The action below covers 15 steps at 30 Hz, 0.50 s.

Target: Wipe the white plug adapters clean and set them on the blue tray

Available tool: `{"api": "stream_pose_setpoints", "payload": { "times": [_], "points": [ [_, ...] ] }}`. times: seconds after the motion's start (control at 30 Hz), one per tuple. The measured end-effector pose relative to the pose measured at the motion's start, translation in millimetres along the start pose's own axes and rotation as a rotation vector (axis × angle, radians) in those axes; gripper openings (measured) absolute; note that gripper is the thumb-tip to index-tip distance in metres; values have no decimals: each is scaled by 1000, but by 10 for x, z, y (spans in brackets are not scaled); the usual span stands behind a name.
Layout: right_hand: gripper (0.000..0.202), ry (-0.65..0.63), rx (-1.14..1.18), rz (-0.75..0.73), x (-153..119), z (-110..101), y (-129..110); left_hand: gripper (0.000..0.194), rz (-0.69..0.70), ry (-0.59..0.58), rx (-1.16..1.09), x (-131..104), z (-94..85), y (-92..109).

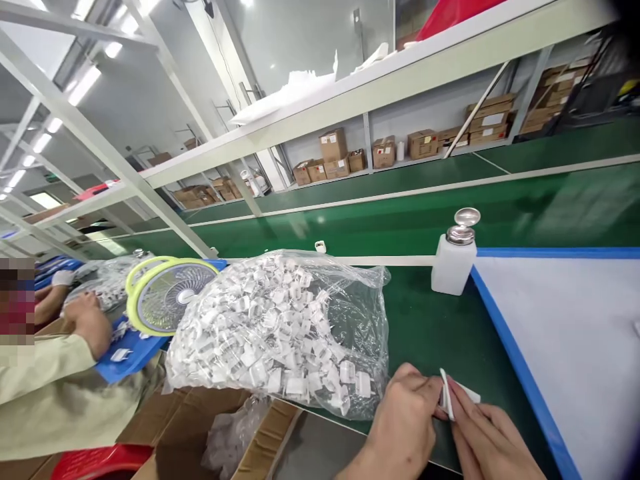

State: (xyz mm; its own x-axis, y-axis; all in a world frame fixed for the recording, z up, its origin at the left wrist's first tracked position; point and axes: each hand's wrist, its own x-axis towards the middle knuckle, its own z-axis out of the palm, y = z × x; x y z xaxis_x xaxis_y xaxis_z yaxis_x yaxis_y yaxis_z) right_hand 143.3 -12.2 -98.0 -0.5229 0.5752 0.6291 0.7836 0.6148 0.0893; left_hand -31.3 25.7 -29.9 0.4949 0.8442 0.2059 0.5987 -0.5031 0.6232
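My left hand (407,413) is closed, its fingertips pinched round something small and mostly hidden. Against those fingertips my right hand (493,433) presses a folded white wipe (447,395), and a corner of it sticks out behind the right fingers. Both hands are held above the green work surface near its front edge. Just left of them lies a clear plastic bag (360,313) full of small white plug adapters (270,320), spread towards its opening. Beyond the hands stands a white pump bottle (453,263) with its metal lid flipped up.
A blue-edged white board (565,320) lies at right. A yellow-rimmed fan (177,297) stands behind the bag. One small white part (321,247) sits beside the green conveyor (380,223). Below is an open cardboard box (185,420). A co-worker's arm (90,327) is at left.
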Motion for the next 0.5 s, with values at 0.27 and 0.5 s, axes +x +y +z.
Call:
{"api": "stream_pose_setpoints", "payload": {
  "times": [0.27,0.5],
  "points": [
    [37,34,35,105,131,-189,-252,31,9,22,-10,91,-24,20],
    [35,74,206,411,398,-250,-143,35,38,36,-71,51,-88,39]
  ]
}}
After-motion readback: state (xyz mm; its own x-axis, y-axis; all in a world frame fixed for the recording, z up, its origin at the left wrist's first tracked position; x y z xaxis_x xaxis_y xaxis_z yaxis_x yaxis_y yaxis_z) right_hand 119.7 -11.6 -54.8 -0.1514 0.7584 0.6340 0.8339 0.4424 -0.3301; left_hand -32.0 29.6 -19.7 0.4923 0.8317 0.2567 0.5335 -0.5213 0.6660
